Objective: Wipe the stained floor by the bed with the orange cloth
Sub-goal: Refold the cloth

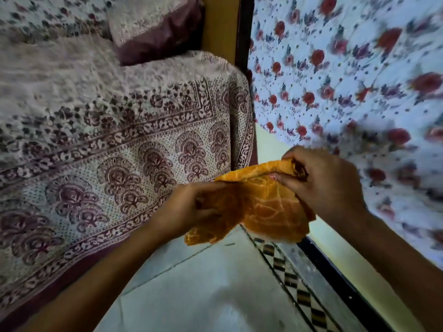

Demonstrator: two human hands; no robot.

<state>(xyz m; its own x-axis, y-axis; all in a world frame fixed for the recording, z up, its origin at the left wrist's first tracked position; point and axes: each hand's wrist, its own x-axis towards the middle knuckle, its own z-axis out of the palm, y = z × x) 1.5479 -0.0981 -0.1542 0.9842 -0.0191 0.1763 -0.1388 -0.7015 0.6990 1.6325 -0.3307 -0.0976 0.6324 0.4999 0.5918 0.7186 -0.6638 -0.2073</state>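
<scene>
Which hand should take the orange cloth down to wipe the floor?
Probably the left hand: it grips the orange cloth lower, nearer the floor and the bed. The right hand only pinches its top edge, higher up.

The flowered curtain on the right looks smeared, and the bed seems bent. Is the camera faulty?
Head view: the flowered curtain and bedspread are motion-blurred; the wide lens bends straight edges; the orange cloth, left hand and right hand are sharper; light is dim, with a faint sheen on the floor.

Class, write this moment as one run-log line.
phase: pre-wipe | left hand: grips orange cloth | right hand: pinches its upper edge | cloth: held above floor, beside bed
</scene>
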